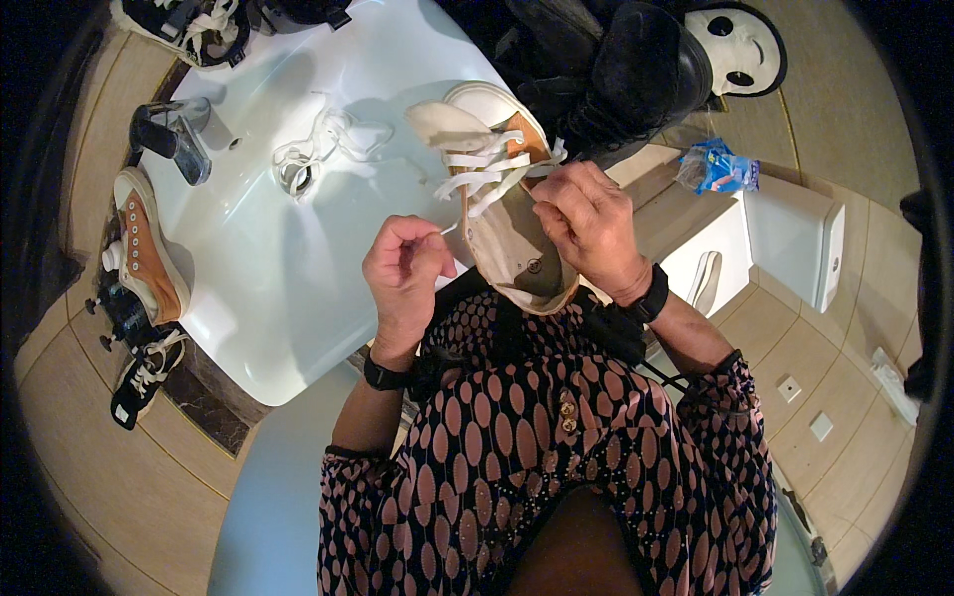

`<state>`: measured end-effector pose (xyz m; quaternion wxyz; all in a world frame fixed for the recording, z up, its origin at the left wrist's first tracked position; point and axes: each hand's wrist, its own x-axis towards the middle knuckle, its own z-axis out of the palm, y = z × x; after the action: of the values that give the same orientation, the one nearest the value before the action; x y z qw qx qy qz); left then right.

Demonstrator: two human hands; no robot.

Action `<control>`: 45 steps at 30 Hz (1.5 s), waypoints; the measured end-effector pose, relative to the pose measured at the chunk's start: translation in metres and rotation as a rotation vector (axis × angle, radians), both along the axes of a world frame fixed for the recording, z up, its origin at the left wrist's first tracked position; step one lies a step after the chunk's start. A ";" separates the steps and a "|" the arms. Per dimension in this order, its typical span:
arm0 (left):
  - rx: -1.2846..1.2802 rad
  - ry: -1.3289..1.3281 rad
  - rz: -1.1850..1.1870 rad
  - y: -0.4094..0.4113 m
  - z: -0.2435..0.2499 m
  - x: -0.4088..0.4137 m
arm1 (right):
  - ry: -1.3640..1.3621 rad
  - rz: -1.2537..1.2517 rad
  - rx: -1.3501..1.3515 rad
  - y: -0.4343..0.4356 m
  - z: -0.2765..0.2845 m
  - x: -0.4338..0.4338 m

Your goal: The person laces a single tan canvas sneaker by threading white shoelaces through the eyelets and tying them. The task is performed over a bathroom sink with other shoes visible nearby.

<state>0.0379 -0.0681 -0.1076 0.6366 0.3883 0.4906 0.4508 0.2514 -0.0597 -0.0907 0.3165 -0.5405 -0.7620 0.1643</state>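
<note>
A tan-orange canvas sneaker (514, 216) with a white rubber toe leans over the near edge of the basin, its heel towards me. White laces (488, 175) cross loosely over its opening, and the tongue (451, 130) is folded out to the left. My left hand (410, 261) pinches a thin white lace end (449, 229) beside the sneaker's left eyelet edge. My right hand (589, 223) grips the sneaker's right side near the eyelets; its fingertips are partly hidden, so whether it also holds lace is unclear.
A white washbasin (328, 283) holds a loose bundle of white laces (320, 153) by its drain. A faucet (175, 138) and a second orange sneaker (149, 249) are at left, with a black shoe (149, 380) nearby. Black boots (633, 74) and a blue plastic packet (719, 167) lie right.
</note>
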 end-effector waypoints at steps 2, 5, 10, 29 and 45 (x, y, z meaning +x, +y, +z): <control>-0.010 -0.002 0.009 -0.001 -0.001 -0.002 | 0.057 -0.022 -0.060 -0.002 -0.003 0.000; -0.036 -0.059 0.064 -0.003 -0.007 -0.009 | 0.179 -0.074 -0.149 -0.006 -0.005 0.001; -0.164 -0.198 0.205 -0.003 -0.016 -0.024 | 0.315 -0.171 -0.277 -0.007 -0.002 0.007; -0.013 -0.376 0.594 -0.043 -0.007 -0.201 | 0.358 -0.315 -0.379 -0.007 -0.004 0.006; -0.084 0.260 -0.139 0.010 0.020 -0.011 | 0.347 -0.181 -0.379 0.001 0.008 0.004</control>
<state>0.0265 -0.0578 -0.0871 0.6130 0.4496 0.5594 0.3305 0.2553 -0.0592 -0.0827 0.3491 -0.6199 -0.6005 0.3650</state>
